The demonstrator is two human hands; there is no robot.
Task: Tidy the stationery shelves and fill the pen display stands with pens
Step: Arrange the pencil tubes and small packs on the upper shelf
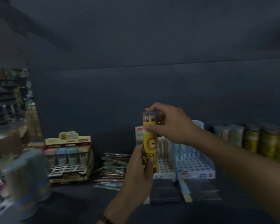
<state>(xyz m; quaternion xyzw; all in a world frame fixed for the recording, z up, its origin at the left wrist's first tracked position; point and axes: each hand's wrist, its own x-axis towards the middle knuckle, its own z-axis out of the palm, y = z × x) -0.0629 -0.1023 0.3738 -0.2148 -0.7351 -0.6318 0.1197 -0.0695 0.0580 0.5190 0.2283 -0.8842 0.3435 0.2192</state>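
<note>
I hold a yellow tube of coloured pencils (150,143) with a lion picture upright in front of the shelf. My left hand (138,172) grips its lower half. My right hand (170,123) is closed around its clear top cap. Behind the tube stand two perforated pen display stands, a white one (164,165) and a blue one (195,165), each with a few pens in the back rows. A loose pile of packaged pens (113,168) lies on the shelf left of the tube.
A cream display box of pastel erasers or sharpeners (69,156) stands at the left. More yellow and pale tubes (257,139) line the back right. A blurred round container (26,180) sits at the near left. Dark flat boxes (166,189) lie before the stands.
</note>
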